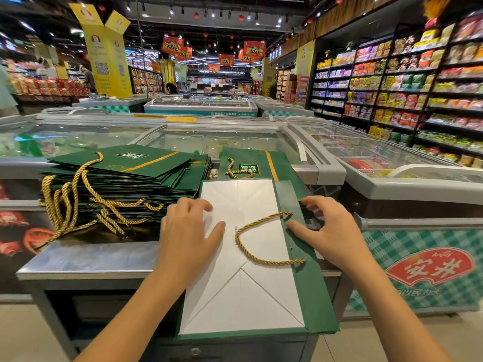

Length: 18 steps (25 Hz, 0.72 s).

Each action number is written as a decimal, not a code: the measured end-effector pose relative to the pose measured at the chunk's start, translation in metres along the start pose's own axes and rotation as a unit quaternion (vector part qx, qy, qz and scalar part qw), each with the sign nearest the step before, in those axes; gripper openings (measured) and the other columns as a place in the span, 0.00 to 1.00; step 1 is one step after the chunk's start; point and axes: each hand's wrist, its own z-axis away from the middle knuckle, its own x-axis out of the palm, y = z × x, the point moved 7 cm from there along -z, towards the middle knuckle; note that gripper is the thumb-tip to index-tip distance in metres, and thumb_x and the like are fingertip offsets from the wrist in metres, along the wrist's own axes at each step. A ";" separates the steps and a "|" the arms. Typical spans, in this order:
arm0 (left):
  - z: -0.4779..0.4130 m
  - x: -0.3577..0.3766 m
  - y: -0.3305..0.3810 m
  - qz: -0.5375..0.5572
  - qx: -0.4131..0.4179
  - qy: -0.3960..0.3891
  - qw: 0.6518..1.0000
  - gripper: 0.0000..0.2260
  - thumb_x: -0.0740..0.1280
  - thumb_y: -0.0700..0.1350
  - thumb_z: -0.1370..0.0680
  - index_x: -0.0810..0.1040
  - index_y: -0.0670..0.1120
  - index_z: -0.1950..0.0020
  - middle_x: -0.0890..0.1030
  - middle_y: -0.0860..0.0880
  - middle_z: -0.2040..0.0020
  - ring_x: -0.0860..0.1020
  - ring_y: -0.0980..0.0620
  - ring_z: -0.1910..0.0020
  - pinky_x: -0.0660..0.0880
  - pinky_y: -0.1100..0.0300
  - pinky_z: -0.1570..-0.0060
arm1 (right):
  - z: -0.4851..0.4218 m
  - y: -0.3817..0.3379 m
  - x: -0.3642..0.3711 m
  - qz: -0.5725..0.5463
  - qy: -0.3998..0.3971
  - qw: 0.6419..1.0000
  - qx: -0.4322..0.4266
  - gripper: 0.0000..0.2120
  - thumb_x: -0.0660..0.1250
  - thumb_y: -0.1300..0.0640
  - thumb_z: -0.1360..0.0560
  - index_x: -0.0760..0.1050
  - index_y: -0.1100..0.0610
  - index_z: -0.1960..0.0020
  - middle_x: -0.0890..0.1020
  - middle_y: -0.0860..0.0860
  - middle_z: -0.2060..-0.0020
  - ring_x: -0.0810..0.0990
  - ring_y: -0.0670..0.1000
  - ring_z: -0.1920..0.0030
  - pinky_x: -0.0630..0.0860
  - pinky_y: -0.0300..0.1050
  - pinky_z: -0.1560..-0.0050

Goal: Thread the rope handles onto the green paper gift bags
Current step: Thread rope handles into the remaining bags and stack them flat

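My two bare forearms reach forward from the near edge, angling slightly toward each other. My left hand (188,231) lies palm down, its fingers (201,203) bent at the knuckles and its thumb stretched out to the right. My right hand (332,231) is also palm down, fingers spread and loosely arched, thumb pointing left. The thumb tips are apart.

Lower centre: a flat green bag (313,296), white panel up, with a gold rope handle (251,253) looped from its right strip. Left: a stack of bags (146,176) with handles.
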 end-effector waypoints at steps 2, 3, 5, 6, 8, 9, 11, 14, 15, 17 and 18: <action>0.006 -0.004 -0.012 -0.055 -0.063 -0.024 0.996 0.23 0.66 0.62 0.23 0.72 0.50 0.35 0.74 0.52 0.45 0.71 0.48 0.44 0.67 0.52 0.44 | 0.000 -0.003 0.000 0.107 0.011 0.994 0.012 0.26 0.63 0.27 0.30 0.81 0.47 0.48 0.79 0.44 0.54 0.75 0.48 0.49 0.70 0.52 0.44; 0.009 -0.003 -0.016 -0.069 -0.090 -0.047 0.992 0.24 0.64 0.65 0.23 0.71 0.50 0.36 0.75 0.52 0.47 0.72 0.47 0.45 0.68 0.50 0.44 | 0.001 -0.005 0.001 0.155 0.002 0.988 0.018 0.26 0.61 0.27 0.29 0.81 0.48 0.54 0.79 0.44 0.57 0.74 0.49 0.51 0.68 0.51 0.47; 0.013 -0.005 -0.018 -0.067 -0.125 -0.080 0.987 0.24 0.62 0.68 0.24 0.71 0.50 0.40 0.76 0.53 0.54 0.74 0.47 0.49 0.70 0.48 0.45 | 0.003 -0.010 0.003 0.185 -0.026 0.982 0.020 0.25 0.59 0.28 0.27 0.78 0.48 0.62 0.78 0.44 0.62 0.73 0.51 0.51 0.65 0.50 0.49; 0.013 -0.006 -0.016 -0.055 -0.134 -0.090 0.985 0.24 0.62 0.68 0.24 0.71 0.50 0.42 0.76 0.54 0.57 0.75 0.47 0.51 0.71 0.48 0.45 | 0.004 -0.011 0.002 0.167 -0.036 0.985 0.020 0.24 0.60 0.29 0.26 0.77 0.48 0.64 0.77 0.44 0.62 0.72 0.52 0.51 0.64 0.49 0.49; 0.013 -0.007 -0.017 -0.010 -0.147 -0.105 0.983 0.19 0.64 0.65 0.23 0.72 0.51 0.44 0.76 0.55 0.60 0.77 0.49 0.55 0.73 0.49 0.49 | 0.009 -0.009 0.000 0.110 -0.052 0.992 0.026 0.19 0.64 0.35 0.24 0.77 0.49 0.61 0.77 0.44 0.60 0.72 0.52 0.50 0.63 0.49 0.48; 0.013 -0.009 -0.015 0.024 -0.147 -0.112 0.982 0.14 0.66 0.61 0.22 0.73 0.52 0.45 0.76 0.55 0.62 0.76 0.50 0.58 0.74 0.51 0.54 | 0.012 -0.008 -0.001 0.084 -0.060 0.994 0.031 0.17 0.65 0.37 0.23 0.77 0.50 0.59 0.78 0.44 0.60 0.73 0.51 0.50 0.63 0.49 0.47; 0.009 -0.013 -0.013 0.115 -0.148 -0.131 0.974 0.03 0.67 0.49 0.21 0.75 0.56 0.49 0.76 0.50 0.64 0.75 0.50 0.64 0.71 0.54 0.60 | 0.018 -0.008 -0.004 0.005 -0.061 0.997 0.047 0.14 0.67 0.40 0.23 0.79 0.50 0.58 0.81 0.47 0.61 0.77 0.49 0.56 0.68 0.49 0.50; 0.000 -0.026 -0.005 0.296 -0.159 -0.135 0.932 0.16 0.67 0.37 0.21 0.79 0.60 0.53 0.83 0.44 0.63 0.80 0.50 0.63 0.74 0.61 0.62 | 0.020 -0.016 -0.019 -0.175 -0.030 0.981 0.082 0.08 0.71 0.48 0.22 0.82 0.52 0.55 0.83 0.54 0.63 0.81 0.48 0.64 0.78 0.41 0.61; -0.005 -0.032 -0.003 0.335 -0.167 -0.114 0.920 0.14 0.69 0.37 0.22 0.81 0.58 0.53 0.85 0.48 0.61 0.83 0.52 0.61 0.75 0.65 0.63 | 0.018 -0.020 -0.025 -0.230 -0.013 0.969 0.092 0.07 0.72 0.51 0.22 0.83 0.54 0.54 0.85 0.54 0.63 0.83 0.49 0.63 0.80 0.40 0.61; -0.019 -0.043 0.000 0.368 -0.182 -0.067 0.909 0.07 0.73 0.39 0.23 0.82 0.52 0.54 0.86 0.52 0.60 0.84 0.54 0.59 0.76 0.65 0.62 | 0.010 -0.024 -0.039 -0.306 0.027 0.944 0.117 0.06 0.74 0.54 0.24 0.84 0.57 0.54 0.87 0.51 0.62 0.85 0.47 0.61 0.79 0.36 0.63; -0.027 -0.047 0.000 0.372 -0.185 -0.051 0.908 0.05 0.74 0.41 0.24 0.82 0.51 0.54 0.86 0.52 0.61 0.82 0.54 0.59 0.75 0.63 0.61 | 0.005 -0.026 -0.045 -0.325 0.044 0.936 0.130 0.06 0.75 0.54 0.25 0.84 0.58 0.54 0.87 0.51 0.62 0.85 0.46 0.61 0.78 0.35 0.63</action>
